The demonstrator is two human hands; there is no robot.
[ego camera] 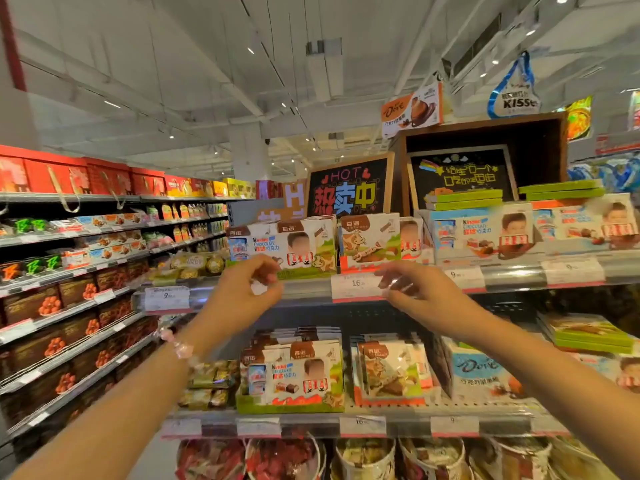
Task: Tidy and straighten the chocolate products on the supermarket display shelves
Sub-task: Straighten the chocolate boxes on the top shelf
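Note:
On the upper shelf [304, 289] a Kinder chocolate box [277, 249] stands in front of brown-and-white chocolate boxes [370, 242]. My left hand [249, 289] hovers at the lower left corner of the Kinder box, its fingers loosely curled; I see nothing held in it. My right hand [412, 289] hangs in front of the shelf rail beside the price tag [356, 287], fingers bent, holding nothing. Wider Kinder boxes [485, 233] stand to the right. One shelf down sit another Kinder box [294, 379] and more brown-and-white packs [388, 372].
Gold-wrapped chocolates [197, 263] sit left of the Kinder box. A Dove bag [481, 375] and green flat boxes [588, 336] lie lower right. A long aisle of shelves [69, 306] runs along the left. Chalkboard signs [349, 188] stand behind the top row. Tubs [363, 459] fill the bottom shelf.

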